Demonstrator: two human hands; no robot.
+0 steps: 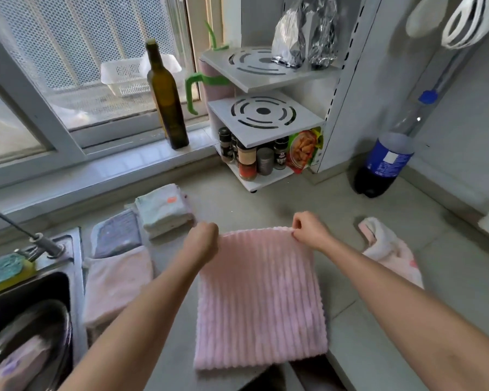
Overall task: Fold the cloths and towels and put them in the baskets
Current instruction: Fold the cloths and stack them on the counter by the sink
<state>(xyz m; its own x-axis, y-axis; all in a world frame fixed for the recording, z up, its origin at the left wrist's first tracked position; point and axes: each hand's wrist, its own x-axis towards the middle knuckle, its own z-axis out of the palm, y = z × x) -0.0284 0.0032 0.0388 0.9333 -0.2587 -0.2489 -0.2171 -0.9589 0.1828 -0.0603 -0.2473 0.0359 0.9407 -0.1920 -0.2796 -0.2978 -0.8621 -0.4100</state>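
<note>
A pink ribbed fleece cloth (261, 297) lies flat on the grey counter (364, 277), its near edge hanging just over the front. The left hand (202, 241) and the right hand (311, 228) each grip a far corner, fingers curled and pinching the fabric. Left of it sit a folded pale pink towel (119, 283), a folded lilac cloth (117, 234) and a stack of folded white cloths (164, 210). A crumpled pink-and-white cloth (390, 249) lies to the right.
</note>
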